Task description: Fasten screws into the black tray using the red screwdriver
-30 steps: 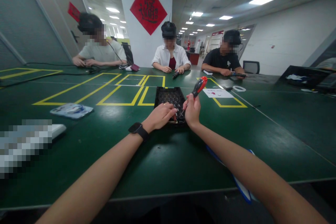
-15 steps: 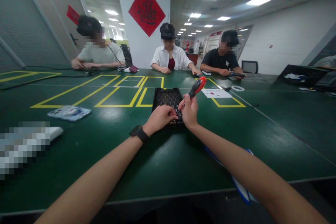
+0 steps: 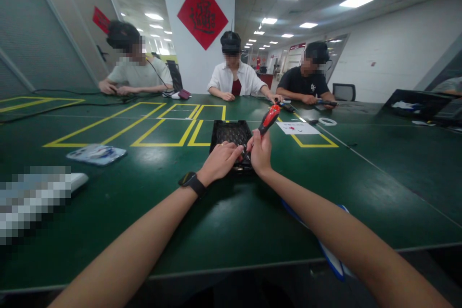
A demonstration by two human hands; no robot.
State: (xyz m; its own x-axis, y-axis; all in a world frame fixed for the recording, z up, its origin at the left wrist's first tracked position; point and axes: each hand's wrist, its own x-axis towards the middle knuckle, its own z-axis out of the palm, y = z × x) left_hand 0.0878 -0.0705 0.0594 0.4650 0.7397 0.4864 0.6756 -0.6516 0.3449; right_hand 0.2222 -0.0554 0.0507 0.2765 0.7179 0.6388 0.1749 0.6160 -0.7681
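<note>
A screwdriver (image 3: 270, 118) with a red and black handle is in my right hand (image 3: 261, 153), tilted with the handle up and its tip down over a black tray-like case (image 3: 231, 127). The inside of the case is dark and patterned with many small parts. My left hand (image 3: 221, 158), with a dark watch (image 3: 191, 183) on the wrist, rests over the case's near left side. Its fingertips are drawn together beside the screwdriver's tip; whatever is between them is hidden.
A phone-like item with a printed cover (image 3: 96, 154) lies to the left on the green table (image 3: 151, 236). Beyond the case are yellow tape outlines, a white paper (image 3: 298, 128) and a tape roll (image 3: 327, 121). Three people sit across the table. A blue-edged item (image 3: 330, 255) hangs at the near edge.
The screwdriver handle has shifted slightly left and stands a little steeper. My left fingers have straightened a bit over the case. Across the table, a person's hand has moved near a dark item.
</note>
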